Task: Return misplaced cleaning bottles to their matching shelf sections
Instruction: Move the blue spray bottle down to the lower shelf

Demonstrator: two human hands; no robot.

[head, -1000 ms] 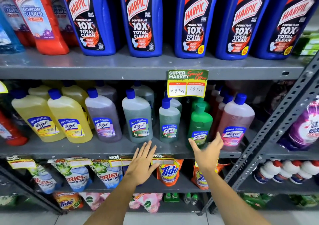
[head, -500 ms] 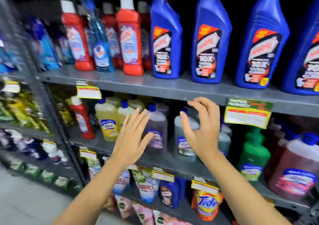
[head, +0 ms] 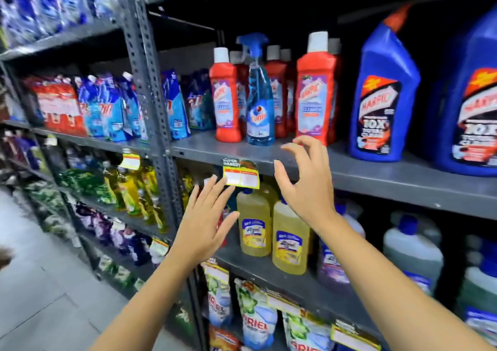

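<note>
A person is standing at the grey metal shelving, both bare arms raised and both hands empty. The left hand (head: 205,224) is hanging with its fingers spread wide and nearly flat, in front of the yellow price tag (head: 241,175) clipped to the front edge of the upper shelf (head: 376,174). The right hand (head: 305,183) is hovering at that same front edge, fingers curled and well apart, gripping nothing. Just beyond its fingertips, near the shelf's left end, a blue spray bottle (head: 259,100) is standing upright among red bottles (head: 225,97), touching them on either side. Big blue bottles (head: 382,100) are sitting further along to the right. On the shelf beneath, yellow bottles (head: 289,240) are standing near the front edge, behind the right wrist.
</note>
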